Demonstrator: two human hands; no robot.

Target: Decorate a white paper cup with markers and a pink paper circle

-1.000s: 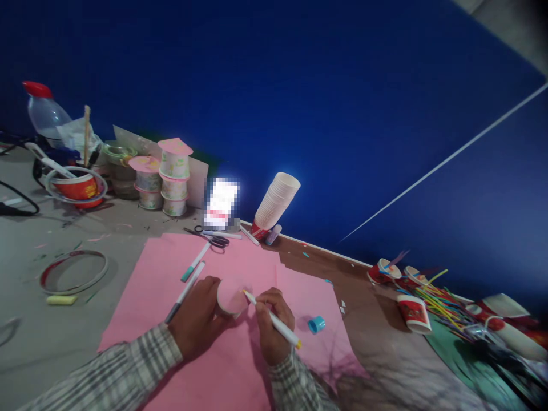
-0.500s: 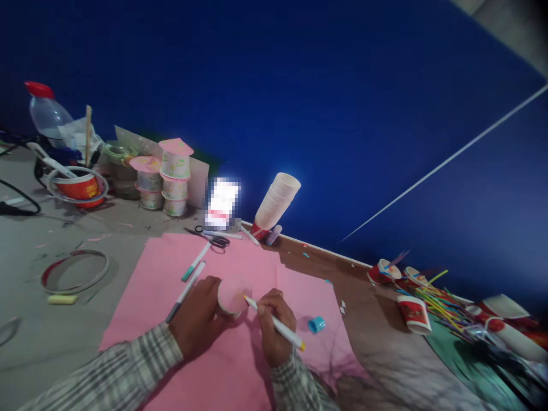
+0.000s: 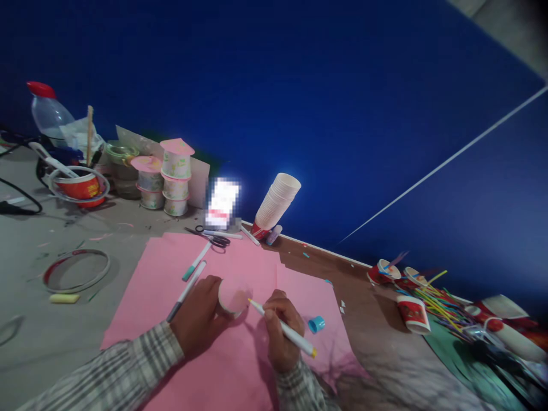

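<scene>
My left hand (image 3: 201, 314) is closed around the side of a small round paper cup piece (image 3: 233, 295) with a pink top and a whitish rim. It rests over the pink paper sheets (image 3: 205, 377). Gripped in my right hand (image 3: 283, 331) is a white felt-tip marker (image 3: 296, 338) with a yellow tip and yellow end. Its tip points left, just off the right edge of the cup piece. A grey-capped marker (image 3: 186, 292) lies beside my left hand, and a green-capped marker (image 3: 196, 261) lies behind it. Right of my right hand sits a blue cap (image 3: 317, 325).
Black scissors (image 3: 214, 238) and a leaning stack of paper cups (image 3: 277, 202) are at the back, near a blurred bright screen (image 3: 222, 202). Decorated cup towers (image 3: 175, 185) stand back left. A tape ring (image 3: 77, 271) lies left; a red cup (image 3: 413, 314) and pipe cleaners (image 3: 445, 305) lie right.
My right hand has shifted slightly right, drawing the marker tip away from the cup piece. My left hand still holds the cup piece in nearly the same place.
</scene>
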